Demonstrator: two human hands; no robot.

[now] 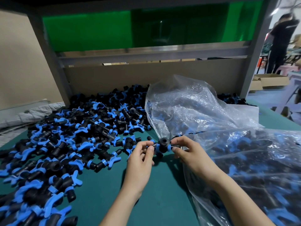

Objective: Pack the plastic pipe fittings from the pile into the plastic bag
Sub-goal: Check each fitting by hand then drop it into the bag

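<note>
Black plastic with blue collars: a fitting [163,144] is held just above the green table [162,196], between both hands. Its left end is pinched by the left hand [140,154] and its right end by the right hand [187,151], fingers curled. The pile [70,136] is spread across the table's left side. The clear bag [211,111], crumpled and partly filled with fittings, is seen on the right, just beside the held fitting.
</note>
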